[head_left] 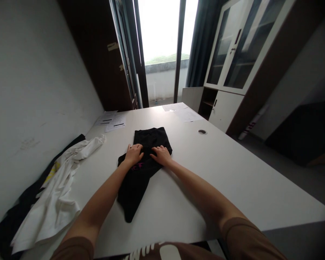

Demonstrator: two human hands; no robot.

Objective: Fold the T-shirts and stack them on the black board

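A black garment (151,139) lies partly folded on the white table, with a small pink print near its middle. One narrow black part of it points toward me at the lower left. My left hand (134,154) rests on its left side, fingers spread and pressing on the cloth just above the print. On the right side of the same garment lies my right hand (161,155), also palm down with its fingers apart. Neither hand grips the cloth.
White and dark clothes (62,191) are heaped along the table's left edge by the wall. Papers (115,121) lie at the far left, more sheets (185,113) at the far right. A round cable hole (202,132) is right of the garment. Cabinets (227,108) stand beyond.
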